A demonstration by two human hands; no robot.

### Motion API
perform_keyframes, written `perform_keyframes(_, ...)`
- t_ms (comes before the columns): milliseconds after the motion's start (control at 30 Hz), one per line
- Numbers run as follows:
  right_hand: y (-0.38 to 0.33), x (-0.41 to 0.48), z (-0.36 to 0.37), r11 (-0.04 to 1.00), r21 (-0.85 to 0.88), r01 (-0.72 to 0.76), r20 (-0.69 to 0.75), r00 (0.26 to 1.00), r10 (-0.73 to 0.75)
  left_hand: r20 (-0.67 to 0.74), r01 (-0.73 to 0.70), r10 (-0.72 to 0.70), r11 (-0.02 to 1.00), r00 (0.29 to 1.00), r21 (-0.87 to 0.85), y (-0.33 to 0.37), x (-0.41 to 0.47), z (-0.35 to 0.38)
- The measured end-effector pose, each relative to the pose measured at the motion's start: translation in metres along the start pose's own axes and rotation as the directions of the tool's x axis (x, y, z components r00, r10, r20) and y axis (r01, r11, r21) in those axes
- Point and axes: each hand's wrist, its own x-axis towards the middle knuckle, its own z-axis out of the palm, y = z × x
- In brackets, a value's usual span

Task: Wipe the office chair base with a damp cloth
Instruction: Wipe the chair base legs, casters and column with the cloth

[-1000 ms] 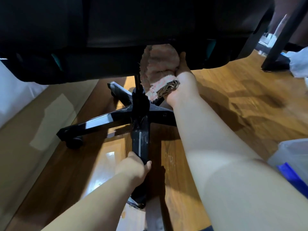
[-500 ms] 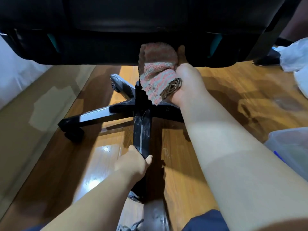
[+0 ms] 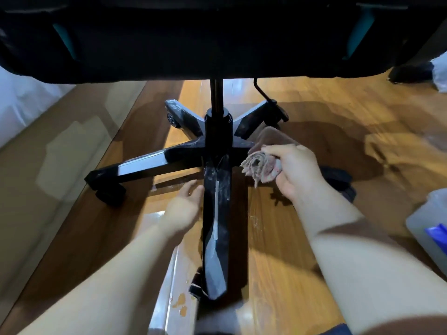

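Your right grip [image 3: 297, 168] is curled round the rolled cloth [image 3: 262, 165], now down off the column [image 3: 216, 95] and just right of the hub of the chair base [image 3: 217, 141]: the legs look next. Your left grip [image 3: 183, 211] has let go of the near leg [image 3: 215, 226], fingers straight beside it. That leg runs near-to-far, caster end toward you; the cloth's rolled end points left.

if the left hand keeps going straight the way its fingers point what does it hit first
Most likely the left side of the glossy black chair-base leg nearest the camera, close to the hub: the open left hand angles toward it. Depth is unclear; it may already touch.
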Motion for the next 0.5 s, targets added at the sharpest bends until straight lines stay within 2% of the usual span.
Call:
perform_keyframes(67, 0.013, 0.017, 0.010, 0.985, -0.147, 0.096, -0.033, 0.994, -0.102, 0.098, -0.003, 0.029, 0.966, 0.995, -0.259, -0.004, 0.005, 0.012)
perform_keyframes(167, 0.029, 0.031, 0.037, 0.890, -0.407, 0.208, 0.072, 0.978, -0.195, 0.097, 0.030, 0.014, 0.897, 0.995, -0.441, -0.016, 0.009, 0.022)
perform_keyframes(200, 0.036, 0.033, 0.046, 0.808, -0.529, 0.259, 0.137, 0.966, -0.220, 0.125, 0.068, -0.004, 0.860, 0.992, -0.507, -0.020, 0.011, 0.024)
perform_keyframes(267, 0.057, 0.033, 0.054, 0.578, -0.745, 0.332, 0.264, 0.943, -0.202, 0.220, 0.182, -0.061, 0.792, 0.974, -0.583, -0.023, 0.011, 0.025)
perform_keyframes(300, 0.068, 0.029, 0.053, 0.503, -0.793, 0.344, 0.283, 0.939, -0.195, 0.249, 0.232, -0.102, 0.781, 0.963, -0.579, -0.024, 0.011, 0.026)
perform_keyframes(333, 0.079, 0.022, 0.048, 0.472, -0.807, 0.354, 0.283, 0.934, -0.216, 0.252, 0.259, -0.134, 0.779, 0.958, -0.571, -0.026, 0.011, 0.029)
perform_keyframes(433, 0.105, -0.001, 0.023, 0.345, -0.781, 0.521, 0.355, 0.824, -0.441, 0.226, 0.263, -0.162, 0.789, 0.961, -0.556, -0.034, 0.018, 0.037)
perform_keyframes(500, 0.109, -0.005, 0.011, 0.350, -0.735, 0.581, 0.403, 0.789, -0.464, 0.221, 0.255, -0.156, 0.798, 0.963, -0.546, -0.040, 0.021, 0.039)
